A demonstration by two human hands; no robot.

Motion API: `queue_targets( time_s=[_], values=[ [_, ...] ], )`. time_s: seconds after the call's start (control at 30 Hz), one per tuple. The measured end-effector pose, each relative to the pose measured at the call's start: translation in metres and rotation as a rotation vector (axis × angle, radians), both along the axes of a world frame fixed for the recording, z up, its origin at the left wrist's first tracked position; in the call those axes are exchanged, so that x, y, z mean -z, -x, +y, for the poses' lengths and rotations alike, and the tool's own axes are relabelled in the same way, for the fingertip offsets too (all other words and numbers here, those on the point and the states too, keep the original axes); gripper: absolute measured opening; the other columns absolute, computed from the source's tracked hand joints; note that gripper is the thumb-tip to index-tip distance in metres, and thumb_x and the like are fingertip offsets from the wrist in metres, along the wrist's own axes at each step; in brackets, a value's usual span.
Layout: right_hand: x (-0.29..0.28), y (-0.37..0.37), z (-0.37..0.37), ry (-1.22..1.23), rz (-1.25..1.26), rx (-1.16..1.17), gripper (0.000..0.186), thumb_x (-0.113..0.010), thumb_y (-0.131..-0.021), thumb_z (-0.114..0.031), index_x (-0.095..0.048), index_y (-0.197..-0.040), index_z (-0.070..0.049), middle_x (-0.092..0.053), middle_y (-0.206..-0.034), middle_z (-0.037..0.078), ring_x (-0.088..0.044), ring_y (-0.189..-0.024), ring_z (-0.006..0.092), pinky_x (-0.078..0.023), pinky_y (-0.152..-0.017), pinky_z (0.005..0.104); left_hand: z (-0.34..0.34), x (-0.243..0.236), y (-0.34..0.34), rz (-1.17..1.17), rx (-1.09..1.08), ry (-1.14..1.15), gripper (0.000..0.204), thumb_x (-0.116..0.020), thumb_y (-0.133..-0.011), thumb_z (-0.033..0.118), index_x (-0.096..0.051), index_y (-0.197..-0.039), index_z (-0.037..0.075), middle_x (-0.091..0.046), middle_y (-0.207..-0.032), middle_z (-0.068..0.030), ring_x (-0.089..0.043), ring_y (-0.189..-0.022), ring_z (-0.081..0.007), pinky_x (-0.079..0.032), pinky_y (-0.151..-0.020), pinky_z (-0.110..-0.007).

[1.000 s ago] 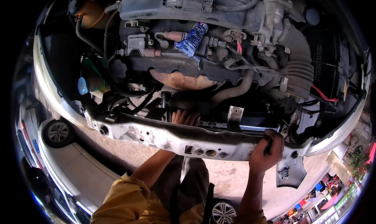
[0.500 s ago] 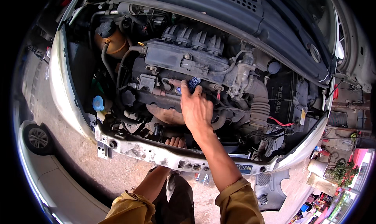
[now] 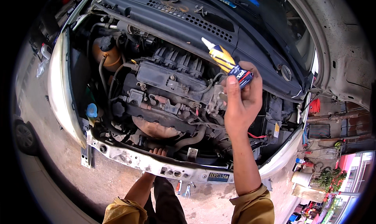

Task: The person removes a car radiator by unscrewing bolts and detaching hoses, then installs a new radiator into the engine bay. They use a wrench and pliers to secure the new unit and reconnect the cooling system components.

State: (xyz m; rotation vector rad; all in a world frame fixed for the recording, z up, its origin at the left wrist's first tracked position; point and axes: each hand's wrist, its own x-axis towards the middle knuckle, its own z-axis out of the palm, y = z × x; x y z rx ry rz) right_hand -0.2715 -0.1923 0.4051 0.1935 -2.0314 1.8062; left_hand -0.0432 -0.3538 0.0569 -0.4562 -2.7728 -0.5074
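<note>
My right hand [image 3: 243,100] is raised over the engine's right side, closed around a sealant tube [image 3: 229,64]. The tube is yellow and dark blue, tilted, with its white cone nozzle pointing up and left. Below it lies the dusty engine [image 3: 168,77], with black intake runners [image 3: 178,62] along its back. My left hand [image 3: 158,151] reaches beneath the white front crossbar [image 3: 133,157]. Only its fingers show past the bar's inner edge, side by side; the bar covers the rest, so whether they grip it is unclear.
An orange-brown coolant tank [image 3: 107,57] and a blue-capped filler [image 3: 91,110] sit at left. Above, the raised hood [image 3: 333,47] hangs at the right. Pliers [image 3: 187,192] lie on the ground before the car. A pale car [image 3: 43,185] stands at lower left.
My right hand has lifted the sealant tube off the engine and carried it up and right. The view has shifted; my left hand stays by the crossbar.
</note>
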Motion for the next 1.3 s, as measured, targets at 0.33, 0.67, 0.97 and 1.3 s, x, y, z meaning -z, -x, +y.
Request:
queue_targets(
  time_s=[0.33,0.67,0.97,1.3],
  values=[
    [-0.045,0.116,0.075,-1.172,-0.071,0.601,0.064,-0.06,-0.089,-0.05,-0.056,-0.128,0.0,-0.065,-0.116,0.027,-0.06,-0.112,0.0431,-0.046,-0.095,0.0485,-0.002,-0.012,0.004,0.047,0.021,-0.032,0.045,-0.057,-0.076,0.032,-0.062,-0.108,0.001,-0.065,-0.101,-0.0176,-0.061,-0.09,-0.0341,-0.046,-0.075,-0.049],
    [0.036,-0.057,0.058,-0.816,0.297,0.367,0.021,-0.061,-0.095,-0.012,-0.063,-0.104,0.006,-0.067,-0.099,0.014,-0.061,-0.085,0.021,-0.047,-0.08,0.0295,-0.006,-0.021,0.003,-0.239,0.045,-0.048,0.046,-0.059,-0.079,0.026,-0.06,-0.117,0.0,-0.064,-0.109,-0.0177,-0.06,-0.096,-0.033,-0.045,-0.081,-0.044],
    [0.152,-0.219,0.111,-0.716,-0.535,0.202,0.013,-0.058,-0.086,-0.001,-0.066,-0.096,0.0,-0.064,-0.084,0.013,-0.059,-0.073,0.0286,-0.047,-0.067,0.0369,0.003,-0.03,0.013,-0.36,0.019,-0.072,0.042,-0.07,-0.071,0.019,-0.059,-0.11,0.006,-0.062,-0.102,-0.0132,-0.057,-0.094,-0.0296,-0.042,-0.078,-0.041],
    [0.16,-0.215,0.114,-0.812,-0.275,0.101,0.015,-0.058,-0.083,0.002,-0.066,-0.095,0.003,-0.062,-0.074,0.013,-0.059,-0.059,0.0246,-0.045,-0.054,0.0316,0.007,-0.021,0.013,-0.327,0.002,-0.03,0.041,-0.068,-0.069,0.015,-0.06,-0.108,0.005,-0.063,-0.101,-0.0133,-0.057,-0.09,-0.0315,-0.041,-0.073,-0.043]
  ],
)
